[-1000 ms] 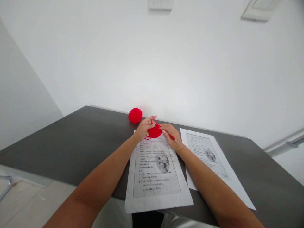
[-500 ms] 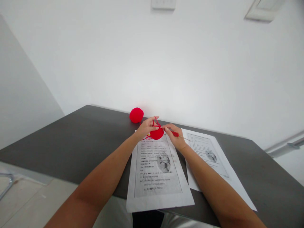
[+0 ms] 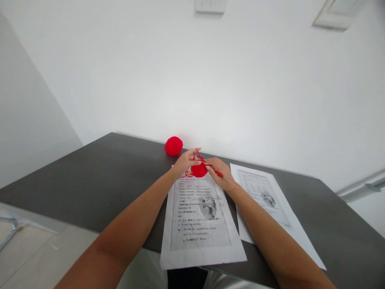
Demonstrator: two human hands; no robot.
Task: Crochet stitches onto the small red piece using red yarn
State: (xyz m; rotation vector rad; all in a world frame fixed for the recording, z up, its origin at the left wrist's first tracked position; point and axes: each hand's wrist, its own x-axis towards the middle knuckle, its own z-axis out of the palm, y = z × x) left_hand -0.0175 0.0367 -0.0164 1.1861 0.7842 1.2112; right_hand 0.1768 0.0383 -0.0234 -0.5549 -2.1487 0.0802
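Observation:
My left hand [image 3: 185, 161] pinches the upper left edge of a round red crocheted piece [image 3: 199, 169], with red yarn looped over its raised index finger. In my right hand [image 3: 219, 170] is a crochet hook [image 3: 218, 174] with a red grip; its tip meets the top edge of the piece and its metal end slants down to the right over the wrist. A small yellow item [image 3: 189, 173] and loose red strands lie beside the piece, below my left hand. Behind my left hand sits a red yarn ball [image 3: 173, 146].
A printed sheet [image 3: 204, 237] lies under the hands, reaching the near edge of the dark table [image 3: 90, 180]. Another printed sheet [image 3: 279, 200] lies partly under my right forearm. The white wall [image 3: 180, 80] rises behind the table.
My right hand has turned and moved slightly closer to the piece. The hook's metal end has swung downward and to the left, nearer the wrist.

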